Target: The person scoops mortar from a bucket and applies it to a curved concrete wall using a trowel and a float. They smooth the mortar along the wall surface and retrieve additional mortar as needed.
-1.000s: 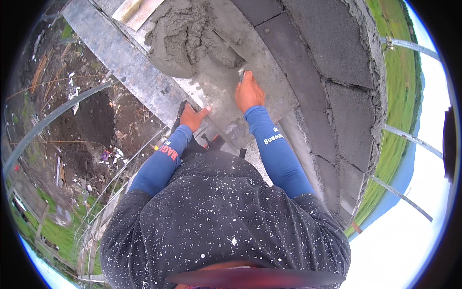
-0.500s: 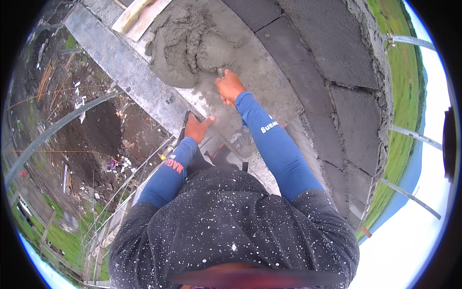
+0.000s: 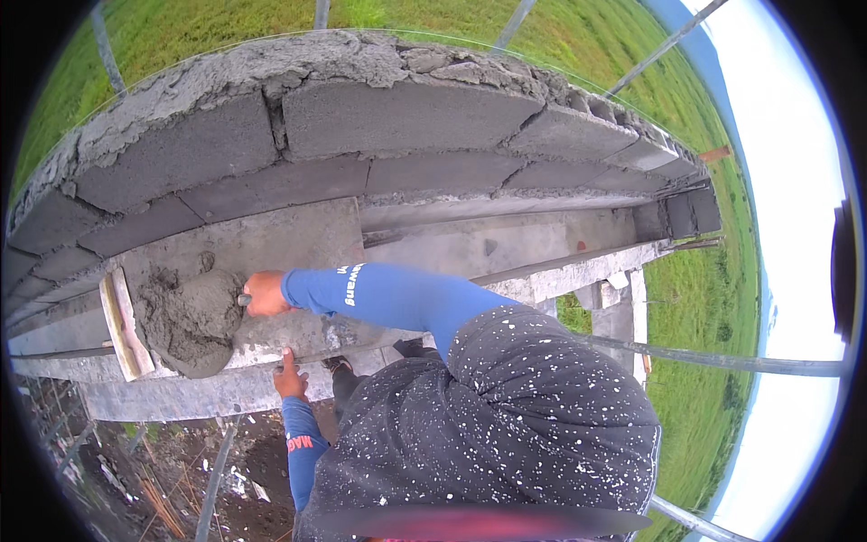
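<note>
The right hand (image 3: 264, 294) has swung left to the grey wet mortar heap (image 3: 190, 318) — fingers curled, seemingly gripping a tool — left hand (image 3: 289, 376) flat on the grey concrete ledge (image 3: 181, 393).

Wet grey mortar heap (image 3: 191, 318) on board

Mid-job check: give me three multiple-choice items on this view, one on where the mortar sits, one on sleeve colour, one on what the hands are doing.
1. Where is the mortar pile?
A. At the left end of the ledge, beside the wooden board
B. On the grass
C. On top of the block wall

2. What colour are the sleeves?
A. Red
B. Blue
C. White

3. What is the left hand doing?
A. Gripping a hammer
B. Resting on the ledge edge
C. Raised in the air

Answers: A, the pile lies by the board; B, both sleeves are blue; B, the left hand lies on the ledge while the right hand works at the mortar.
</note>
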`<state>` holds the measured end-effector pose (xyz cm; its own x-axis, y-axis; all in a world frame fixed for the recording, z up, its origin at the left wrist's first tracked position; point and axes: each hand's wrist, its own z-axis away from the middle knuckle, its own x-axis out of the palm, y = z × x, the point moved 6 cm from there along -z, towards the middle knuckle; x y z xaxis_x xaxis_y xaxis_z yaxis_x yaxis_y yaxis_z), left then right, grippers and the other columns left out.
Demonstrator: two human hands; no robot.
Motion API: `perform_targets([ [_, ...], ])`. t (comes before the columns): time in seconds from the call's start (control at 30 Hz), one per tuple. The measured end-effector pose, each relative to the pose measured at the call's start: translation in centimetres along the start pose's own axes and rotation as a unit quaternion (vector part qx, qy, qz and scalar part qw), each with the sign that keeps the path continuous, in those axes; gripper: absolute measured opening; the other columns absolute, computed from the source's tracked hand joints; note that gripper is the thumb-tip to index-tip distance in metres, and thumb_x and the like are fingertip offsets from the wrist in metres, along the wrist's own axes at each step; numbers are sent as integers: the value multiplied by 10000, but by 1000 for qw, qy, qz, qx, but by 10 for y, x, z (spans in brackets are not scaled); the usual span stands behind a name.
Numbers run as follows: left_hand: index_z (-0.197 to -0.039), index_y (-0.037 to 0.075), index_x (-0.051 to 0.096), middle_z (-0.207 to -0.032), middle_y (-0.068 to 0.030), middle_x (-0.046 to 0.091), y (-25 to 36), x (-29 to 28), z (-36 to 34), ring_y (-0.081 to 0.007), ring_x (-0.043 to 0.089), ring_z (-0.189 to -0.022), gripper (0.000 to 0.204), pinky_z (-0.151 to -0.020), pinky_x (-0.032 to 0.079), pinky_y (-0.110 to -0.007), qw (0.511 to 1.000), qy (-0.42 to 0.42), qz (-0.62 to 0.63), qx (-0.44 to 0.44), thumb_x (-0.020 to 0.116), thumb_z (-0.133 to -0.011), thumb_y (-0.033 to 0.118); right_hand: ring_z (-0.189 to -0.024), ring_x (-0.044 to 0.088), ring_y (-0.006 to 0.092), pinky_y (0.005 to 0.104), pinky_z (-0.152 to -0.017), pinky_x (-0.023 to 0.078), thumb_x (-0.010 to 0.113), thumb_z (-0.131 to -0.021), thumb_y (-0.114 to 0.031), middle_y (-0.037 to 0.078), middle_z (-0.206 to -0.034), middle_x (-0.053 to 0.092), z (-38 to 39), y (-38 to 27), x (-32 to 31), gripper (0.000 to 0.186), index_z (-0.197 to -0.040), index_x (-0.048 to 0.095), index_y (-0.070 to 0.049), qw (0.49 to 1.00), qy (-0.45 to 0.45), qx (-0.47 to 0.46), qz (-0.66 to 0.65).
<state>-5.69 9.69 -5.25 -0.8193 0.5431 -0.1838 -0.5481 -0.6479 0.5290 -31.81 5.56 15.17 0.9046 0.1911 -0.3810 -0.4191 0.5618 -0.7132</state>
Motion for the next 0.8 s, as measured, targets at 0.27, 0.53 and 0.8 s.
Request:
perform_targets([
  [0.27,-1434,10,535,-1296,-225,639,3,33,14,-250,671,-674,1080,-521,482,-356,997,-29,-51,-48,755,-743,810,-473,545,200,401,-436,446,648,-920,-274,82,-634,564,249,61,-154,265,-977,626,-15,998,52,6,24],
  [0.53,-1435,-6,521,-1250,-241,663,6,20,1,-308,653,-713,1146,-499,447,-367,991,25,-121,-43,765,-702,840,-464,488,129,332,-400,399,640,-944,-281,9,-625,480,535,117,-304,238,-905,572,-56,967,238,88,20],
  [0.8,-1389,24,553,-1175,-222,680,11,19,-1,-325,640,-695,1051,-510,457,-408,990,83,-110,-44,776,-728,810,-662,662,259,431,-637,543,647,-924,-282,89,-720,618,636,185,-428,219,-1010,616,-83,792,483,89,363],
])
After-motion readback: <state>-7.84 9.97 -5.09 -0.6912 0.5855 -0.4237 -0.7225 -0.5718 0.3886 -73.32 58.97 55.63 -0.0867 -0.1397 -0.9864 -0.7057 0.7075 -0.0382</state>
